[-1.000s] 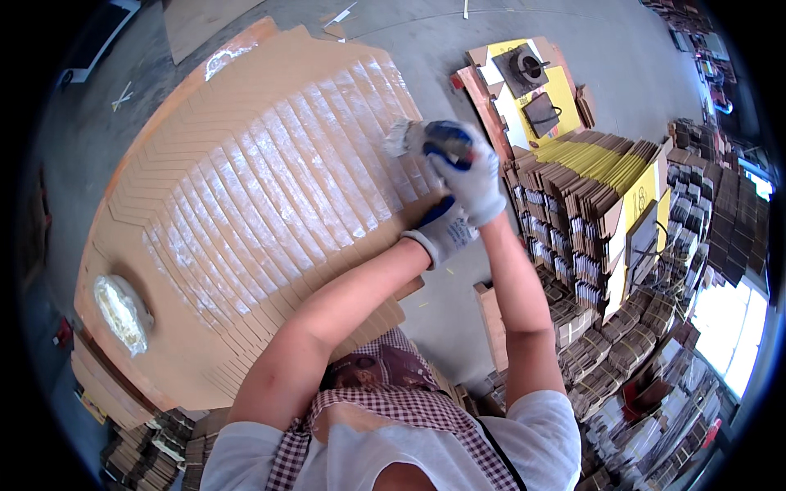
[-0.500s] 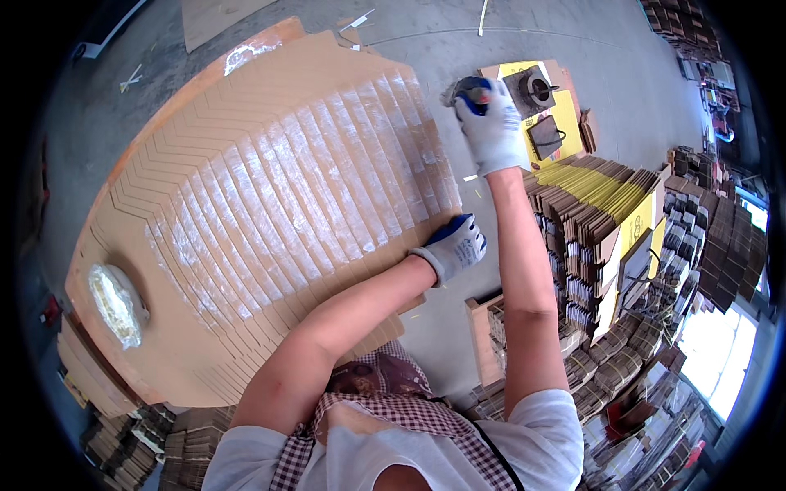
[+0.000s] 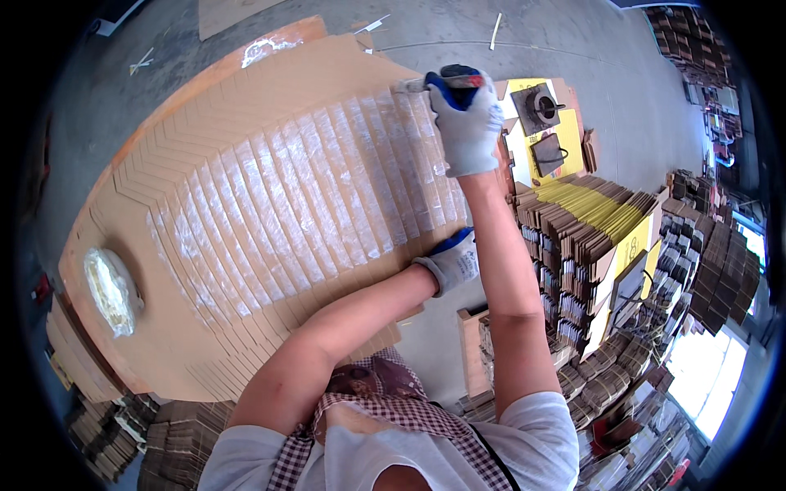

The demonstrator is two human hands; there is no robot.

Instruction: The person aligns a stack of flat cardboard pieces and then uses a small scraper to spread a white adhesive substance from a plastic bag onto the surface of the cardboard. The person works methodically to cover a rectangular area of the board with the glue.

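A fan of brown cardboard sheets (image 3: pixel 155 327) overlaps across the board, their exposed strips coated with whitish, shiny glue. My right hand (image 3: pixel 465 123), in a white glove with blue palm, closes around a brush (image 3: pixel 415 84) with a bit of red near the grip. Its head points left, over the upper right end of the coated strips. By the sheets' lower right edge lies my left hand (image 3: pixel 452 266), gloved the same way, its blue palm side against the cardboard. Its fingertips are partly hidden behind my right forearm.
A plastic-lined bowl (image 3: pixel 113 290) sits at the left end of the sheets. To the right are dark metal blocks with handles (image 3: pixel 537 108) on yellow-printed cardboard, a leaning stack of yellow-marked cardboard (image 3: pixel 589 209) and several bundles (image 3: pixel 610 364). A wooden frame (image 3: pixel 472 352) stands near my right elbow.
My right hand and the brush have swung left, from beyond the sheets' right edge to over the glue-coated strips. The left hand has stayed by the lower right edge.
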